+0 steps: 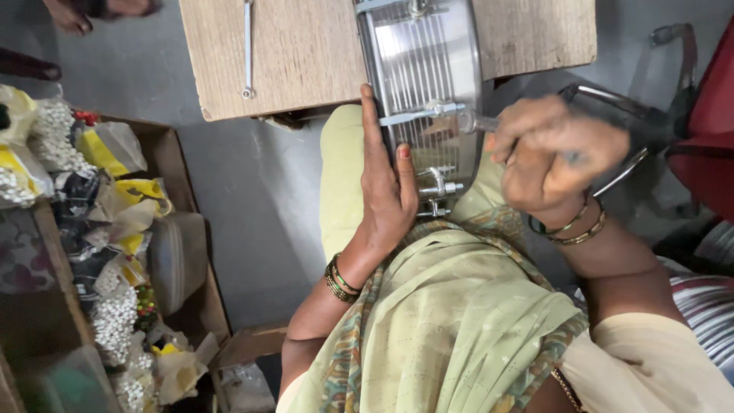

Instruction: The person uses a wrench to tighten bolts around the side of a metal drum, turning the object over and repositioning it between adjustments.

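Head view: your left hand (386, 195) is bracing the metal housing (420, 84) overhanging the bench's (306, 53) near edge; your right hand (554, 157), clenching a tool (478, 121), is meeting it from the right.

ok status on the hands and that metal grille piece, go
Left hand flat against metal grille housing, steadying it. Right hand blurred, gripping tool at bracket bolt. Spanner lies apart on board; nothing blocking.
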